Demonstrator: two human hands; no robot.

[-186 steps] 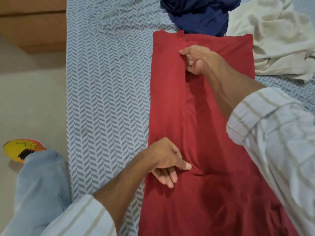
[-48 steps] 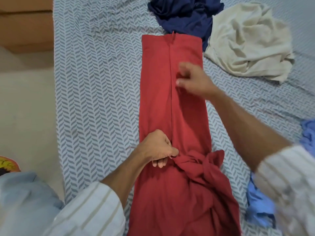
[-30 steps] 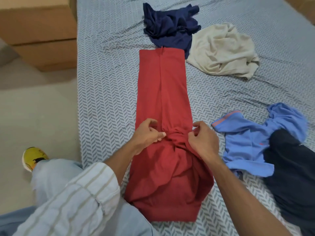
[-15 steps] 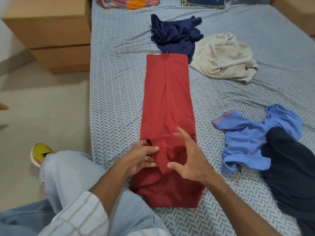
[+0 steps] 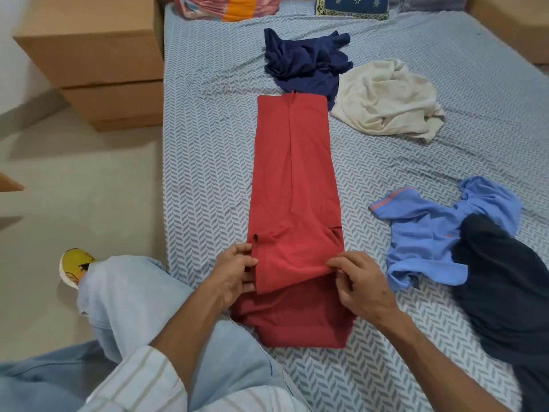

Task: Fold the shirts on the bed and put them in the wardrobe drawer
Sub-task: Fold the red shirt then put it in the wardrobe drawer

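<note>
The black garment (image 5: pixel 505 286) at the right is running out of the picture at its lower right, so its full shape is not showing, and it is lying over part of the light blue shirt (image 5: pixel 427 242). The near end of the red shirt (image 5: pixel 294 179) is folded over on itself, and what is lying under that flap is hidden in shadow. The red shirt is lying as a long narrow strip along the bed (image 5: pixel 214 162), close to the bed's left edge, and its far end is touching the crumpled navy shirt (image 5: pixel 306 63). The left hand (image 5: pixel 234 275) is pinching the left corner of the folded flap, with the thumb on top and the fingers curled under the cloth. The right hand (image 5: pixel 359 283) is pinching the right corner of the same flap between thumb and fingers. The fingertips of both hands are partly hiding behind the fabric. The cream shirt (image 5: pixel 386 99) is lying crumpled just beside the far right of the red shirt. Bare sheet is showing between the red strip and the light blue shirt, and also along the left side up to the bed edge. A wooden bedside cabinet (image 5: pixel 98 63) is standing against the bed's left edge, and the person's knee in light jeans (image 5: pixel 130 298) is resting beside the near corner.
</note>
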